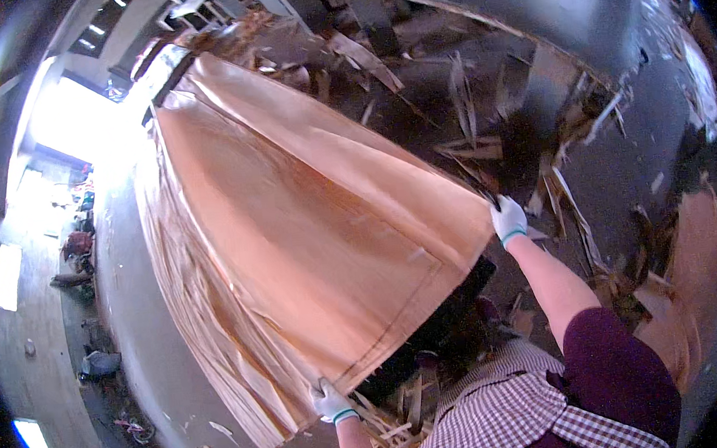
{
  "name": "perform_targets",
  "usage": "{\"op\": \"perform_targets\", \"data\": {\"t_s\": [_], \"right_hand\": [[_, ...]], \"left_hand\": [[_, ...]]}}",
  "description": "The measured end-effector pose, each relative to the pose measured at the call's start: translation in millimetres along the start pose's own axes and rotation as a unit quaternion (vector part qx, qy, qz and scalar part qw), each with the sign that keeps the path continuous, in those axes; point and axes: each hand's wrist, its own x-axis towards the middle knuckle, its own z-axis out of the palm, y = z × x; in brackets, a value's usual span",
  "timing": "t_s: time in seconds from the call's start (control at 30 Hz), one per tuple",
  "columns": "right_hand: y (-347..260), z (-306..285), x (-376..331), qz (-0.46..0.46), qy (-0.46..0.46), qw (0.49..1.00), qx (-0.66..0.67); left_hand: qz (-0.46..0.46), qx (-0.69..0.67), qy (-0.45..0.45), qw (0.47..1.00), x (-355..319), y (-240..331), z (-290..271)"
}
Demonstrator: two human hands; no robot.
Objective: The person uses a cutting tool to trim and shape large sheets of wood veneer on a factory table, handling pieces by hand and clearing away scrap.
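both gloved hands (333, 404) (508, 218) outstretched, clenched

Left hand (331, 402), right hand (508, 219), gripping veneer sheet (316, 228) corners

No boxes, labels, signs or screens here.
Only thin wood sheets, wood scraps and a grey floor show.

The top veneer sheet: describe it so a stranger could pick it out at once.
Find the tall stack of veneer filling the picture's middle. The top veneer sheet is the broad, smooth, orange-brown one, gripped at its near corners by the left hand and right hand; lower sheets show only ragged edges.
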Motion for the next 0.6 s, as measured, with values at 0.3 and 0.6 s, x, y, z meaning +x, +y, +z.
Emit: {"op": "perform_targets", "data": {"t_s": [0.3,0.6], "right_hand": [[-19,-16,-8,0.064,0.027,0.98,0.184],[35,-10,-52,0.195,0.079,0.868,0.449]], "left_hand": [[-0.069,-0.142,0.026,0.987,31,-31,-76],[-0.047,-0.091,0.061,0.993,-16,-96,-86]]}}
